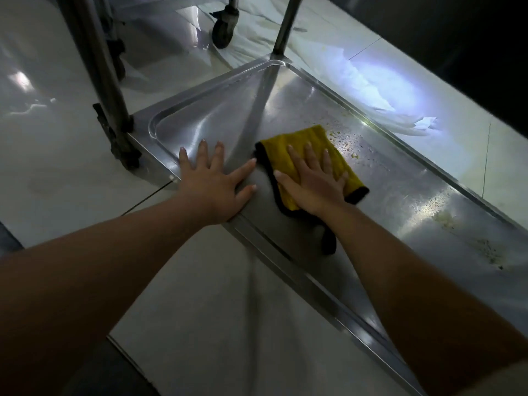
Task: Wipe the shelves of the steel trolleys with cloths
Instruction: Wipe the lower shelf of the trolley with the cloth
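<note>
A low steel trolley shelf (400, 195) with a raised rim fills the middle of the view. A yellow cloth with a black edge (340, 164) lies flat on it. My right hand (311, 181) presses down on the cloth with straight, spread fingers. My left hand (217, 181) rests flat on the shelf near its front rim, fingers spread, holding nothing. Yellowish specks and stains (345, 144) dot the steel beyond the cloth and further right (485, 247).
Upright steel posts stand at the shelf's left corner (114, 90) and far corner (285, 24). A caster wheel (224, 30) of another trolley sits on the pale tiled floor behind. A dark wall runs along the right.
</note>
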